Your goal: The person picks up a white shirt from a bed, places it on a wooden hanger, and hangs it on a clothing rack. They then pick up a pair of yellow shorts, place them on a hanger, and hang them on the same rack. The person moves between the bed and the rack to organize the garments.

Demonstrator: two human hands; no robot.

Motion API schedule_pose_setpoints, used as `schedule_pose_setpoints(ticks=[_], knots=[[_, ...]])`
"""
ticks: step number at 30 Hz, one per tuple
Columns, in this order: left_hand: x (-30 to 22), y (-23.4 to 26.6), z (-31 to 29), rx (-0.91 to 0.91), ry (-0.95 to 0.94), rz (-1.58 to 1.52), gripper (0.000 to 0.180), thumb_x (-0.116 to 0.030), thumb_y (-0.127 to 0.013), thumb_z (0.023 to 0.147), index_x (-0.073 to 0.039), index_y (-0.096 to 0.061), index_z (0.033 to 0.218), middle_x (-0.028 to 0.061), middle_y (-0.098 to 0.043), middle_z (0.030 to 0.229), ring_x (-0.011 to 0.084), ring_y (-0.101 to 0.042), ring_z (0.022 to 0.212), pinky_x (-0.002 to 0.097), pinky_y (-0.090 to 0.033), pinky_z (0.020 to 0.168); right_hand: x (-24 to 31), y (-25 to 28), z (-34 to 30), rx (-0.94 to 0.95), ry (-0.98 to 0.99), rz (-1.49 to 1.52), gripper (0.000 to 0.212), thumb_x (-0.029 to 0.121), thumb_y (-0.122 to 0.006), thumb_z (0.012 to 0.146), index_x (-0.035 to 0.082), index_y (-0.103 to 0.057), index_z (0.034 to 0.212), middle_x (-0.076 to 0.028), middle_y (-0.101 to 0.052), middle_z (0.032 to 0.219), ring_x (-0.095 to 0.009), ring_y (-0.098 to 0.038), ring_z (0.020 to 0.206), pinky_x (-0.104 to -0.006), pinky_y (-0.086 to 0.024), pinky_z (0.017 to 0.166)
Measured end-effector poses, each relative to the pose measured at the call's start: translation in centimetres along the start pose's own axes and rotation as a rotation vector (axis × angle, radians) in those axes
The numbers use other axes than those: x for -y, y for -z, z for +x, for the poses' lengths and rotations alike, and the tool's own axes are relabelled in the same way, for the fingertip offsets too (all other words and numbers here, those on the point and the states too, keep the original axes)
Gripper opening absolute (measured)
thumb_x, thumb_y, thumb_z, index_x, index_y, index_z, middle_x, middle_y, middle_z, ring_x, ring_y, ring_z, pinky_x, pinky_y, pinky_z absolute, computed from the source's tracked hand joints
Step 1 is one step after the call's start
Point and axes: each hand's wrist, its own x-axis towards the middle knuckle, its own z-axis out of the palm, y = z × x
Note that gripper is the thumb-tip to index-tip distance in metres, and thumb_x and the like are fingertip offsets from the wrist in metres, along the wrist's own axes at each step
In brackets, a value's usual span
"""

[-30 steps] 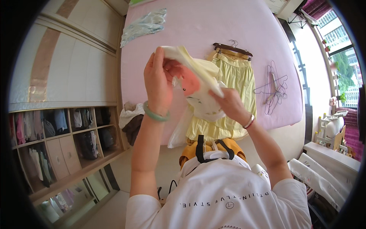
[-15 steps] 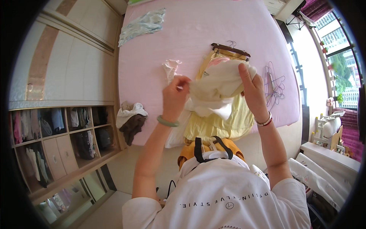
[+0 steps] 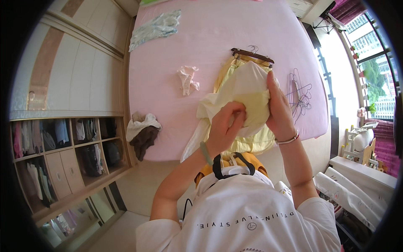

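A white and pale-yellow garment (image 3: 249, 86) is held up over the bed, partly folded, so its exact kind is hidden. My right hand (image 3: 280, 110) grips its right edge, thumb on top. My left hand (image 3: 226, 126) is closed at the front of the cloth, fingers curled and pinched against it. Beneath lies a yellow skirt-like garment (image 3: 247, 145), clipped to a dark wooden hanger (image 3: 253, 55) at its far end. White cloth (image 3: 195, 140) spreads out to the left of the yellow one.
On the pink bed sheet (image 3: 218, 25) lie a small pale-pink garment (image 3: 187, 80), a pale patterned cloth (image 3: 156, 29), a white and brown clothes pile (image 3: 143, 133) and several wire hangers (image 3: 299, 94). Shelves of clothes (image 3: 69, 147) stand at left. A window (image 3: 373, 71) is at right.
My left hand has moved right and nearer me, onto the front of the white garment. The garment has turned more upright, showing a pale-yellow part. My right hand keeps its hold.
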Motion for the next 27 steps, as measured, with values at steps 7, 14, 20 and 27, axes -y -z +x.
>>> schedule_pose_setpoints(ticks=[7,14,20,27], knots=[[5.4,2.3,0.2,0.705,0.192,0.266,0.049,-0.013,-0.053,0.095,-0.004,-0.039,0.14,0.0131,-0.045,0.138,0.0196,-0.045,0.126,0.0343,-0.04,0.103,-2.8,-1.0,-1.6,0.104,0.284,-0.462,0.05,0.043,-0.048,0.1,0.0,-0.06,0.121,-0.002,-0.064,0.099,-0.007,-0.059,0.088,-0.0231,-0.05,0.075],[1.7,5.7,-1.0,0.336,0.788,-0.555,0.048,-0.016,-0.056,0.096,-0.003,-0.042,0.14,0.0074,-0.053,0.132,0.0122,-0.053,0.117,0.028,-0.045,0.097,-1.4,2.8,0.9,-0.091,0.411,-0.163,0.028,0.026,-0.065,0.094,0.002,-0.069,0.108,0.0,-0.069,0.093,-0.006,-0.063,0.084,-0.0211,-0.049,0.074],[-1.5,10.8,0.0,-0.051,0.472,-0.232,0.023,-0.012,-0.057,0.096,-0.002,-0.062,0.116,0.004,-0.065,0.105,0.0065,-0.06,0.094,0.0213,-0.049,0.081,-0.3,3.7,0.0,-0.142,0.302,-0.41,0.026,0.027,-0.063,0.095,0.003,-0.069,0.098,0.006,-0.061,0.072,0.001,-0.05,0.062,-0.0172,-0.038,0.053],[-9.0,9.6,-1.1,-0.51,-0.534,0.763,0.015,-0.001,-0.062,0.084,-0.006,-0.068,0.097,0.005,-0.069,0.088,0.013,-0.064,0.081,0.0245,-0.05,0.072,-0.1,2.4,0.8,-0.096,0.281,-0.255,0.032,0.031,-0.059,0.097,0.0,-0.066,0.096,0.0,-0.064,0.077,-0.006,-0.06,0.069,-0.0222,-0.047,0.061]])
